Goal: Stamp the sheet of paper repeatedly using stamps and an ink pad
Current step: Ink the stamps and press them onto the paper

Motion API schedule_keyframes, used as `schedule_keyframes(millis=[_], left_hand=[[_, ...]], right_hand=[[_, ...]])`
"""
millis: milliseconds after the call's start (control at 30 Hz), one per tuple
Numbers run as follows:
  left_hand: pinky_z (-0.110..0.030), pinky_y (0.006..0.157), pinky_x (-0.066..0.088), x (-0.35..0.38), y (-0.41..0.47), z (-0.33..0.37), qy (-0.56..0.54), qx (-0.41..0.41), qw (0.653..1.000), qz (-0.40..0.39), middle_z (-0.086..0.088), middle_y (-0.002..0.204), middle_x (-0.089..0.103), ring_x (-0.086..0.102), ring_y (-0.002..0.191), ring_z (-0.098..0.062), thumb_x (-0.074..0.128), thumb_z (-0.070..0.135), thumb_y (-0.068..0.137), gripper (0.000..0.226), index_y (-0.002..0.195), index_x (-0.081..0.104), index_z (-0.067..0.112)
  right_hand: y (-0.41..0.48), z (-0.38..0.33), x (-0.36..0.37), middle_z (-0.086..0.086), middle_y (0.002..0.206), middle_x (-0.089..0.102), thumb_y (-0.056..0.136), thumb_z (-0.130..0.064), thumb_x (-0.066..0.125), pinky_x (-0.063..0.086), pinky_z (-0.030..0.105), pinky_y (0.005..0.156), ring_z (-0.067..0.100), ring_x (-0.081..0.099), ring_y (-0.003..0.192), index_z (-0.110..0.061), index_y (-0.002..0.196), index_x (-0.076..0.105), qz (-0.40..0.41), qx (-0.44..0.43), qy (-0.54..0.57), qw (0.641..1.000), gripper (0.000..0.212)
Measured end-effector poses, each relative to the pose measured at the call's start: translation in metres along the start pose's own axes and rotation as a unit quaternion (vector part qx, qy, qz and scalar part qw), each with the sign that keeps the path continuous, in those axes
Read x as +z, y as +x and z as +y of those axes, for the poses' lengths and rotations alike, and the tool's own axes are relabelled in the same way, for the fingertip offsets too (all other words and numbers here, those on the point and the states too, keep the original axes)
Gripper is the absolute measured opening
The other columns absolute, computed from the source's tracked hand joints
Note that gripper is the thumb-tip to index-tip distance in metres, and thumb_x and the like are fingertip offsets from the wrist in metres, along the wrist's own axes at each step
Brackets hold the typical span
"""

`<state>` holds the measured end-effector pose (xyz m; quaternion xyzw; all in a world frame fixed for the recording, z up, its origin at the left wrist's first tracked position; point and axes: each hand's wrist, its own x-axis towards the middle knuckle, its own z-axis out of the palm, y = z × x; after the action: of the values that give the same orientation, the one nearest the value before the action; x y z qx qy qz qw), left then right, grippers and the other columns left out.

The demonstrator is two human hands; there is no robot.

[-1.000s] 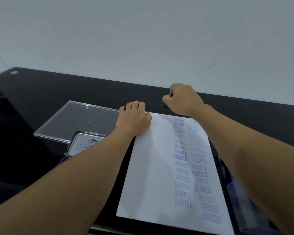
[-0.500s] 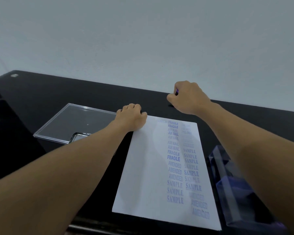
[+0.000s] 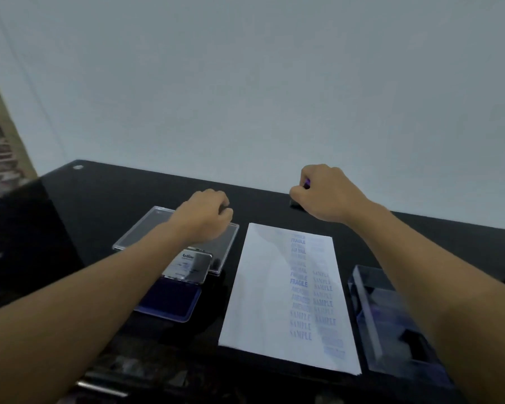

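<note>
A small dark stamp [image 3: 296, 203] is gripped in the right hand [image 3: 329, 196] at 12 o'clock of the flat white sheet [image 3: 262, 287].
It is mostly hidden by curled fingers, and the blue prints are blurred. The left hand [image 3: 204, 217] is loosely curled with nothing seen in it. The open purple ink pad [image 3: 169, 298] lies at 9 o'clock.

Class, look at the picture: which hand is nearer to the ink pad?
Left. The left hand is just beyond the ink pad, above the clear lid; the right hand grips a stamp beyond the far edge of the paper.
</note>
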<state>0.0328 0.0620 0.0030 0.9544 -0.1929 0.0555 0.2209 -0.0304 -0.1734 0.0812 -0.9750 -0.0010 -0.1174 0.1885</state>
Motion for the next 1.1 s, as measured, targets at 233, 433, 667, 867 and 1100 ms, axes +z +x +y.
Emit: schedule_keyframes(millis=[233,433,667,867,1100], left_hand=[[-0.037,0.085,0.049,-0.006,-0.074,-0.038,-0.047,-0.053,0.997,0.013,0.003,0.113,0.059,0.056,0.096,-0.016,0.045,0.032,0.097,0.023,0.112,0.058,0.021],[-0.039,0.092,0.047,-0.002,-0.12,-0.083,-0.024,-0.099,0.994,0.047,0.009,0.111,0.058,0.055,0.105,-0.015,0.052,0.035,0.094,0.019,0.106,0.061,0.024],[-0.047,0.114,0.031,0.016,-0.144,-0.135,0.029,-0.189,0.98,0.063,-0.004,0.147,0.048,0.038,0.138,-0.026,0.04,0.041,0.094,0.049,0.136,0.054,0.019],[-0.047,0.121,0.013,0.038,-0.154,-0.146,0.08,-0.21,0.971,0.085,0.0,0.161,0.028,0.019,0.149,-0.021,0.036,0.043,0.101,0.052,0.149,0.039,0.024],[-0.046,0.121,0.016,0.038,-0.155,-0.144,0.091,-0.205,0.969,0.1,0.001,0.159,0.031,0.022,0.148,-0.02,0.035,0.043,0.1,0.051,0.148,0.04,0.025]], right_hand=[[-0.037,-0.047,0.024,0.009,0.081,0.063,0.089,-0.03,0.057,0.042,0.033,0.058,0.019,0.049,0.064,-0.007,0.088,0.058,-0.052,-0.028,0.022,0.998,0.023],[-0.057,-0.082,0.071,0.004,0.078,0.06,0.087,-0.03,0.055,0.042,0.032,0.057,0.021,0.052,0.065,-0.015,0.076,0.048,-0.108,-0.043,0.023,0.993,0.02],[-0.065,-0.118,0.129,0.003,0.087,0.06,0.091,-0.034,0.054,0.049,0.036,0.063,0.024,0.059,0.077,-0.021,0.078,0.046,-0.173,-0.076,0.01,0.982,0.021],[-0.061,-0.14,0.159,-0.002,0.079,0.058,0.093,-0.034,0.05,0.051,0.037,0.062,0.021,0.06,0.075,-0.025,0.077,0.042,-0.173,-0.122,0.017,0.977,0.02],[-0.053,-0.165,0.179,0.005,0.087,0.06,0.093,-0.036,0.049,0.054,0.043,0.071,0.026,0.06,0.08,-0.018,0.091,0.049,-0.125,-0.159,-0.007,0.979,0.018]])
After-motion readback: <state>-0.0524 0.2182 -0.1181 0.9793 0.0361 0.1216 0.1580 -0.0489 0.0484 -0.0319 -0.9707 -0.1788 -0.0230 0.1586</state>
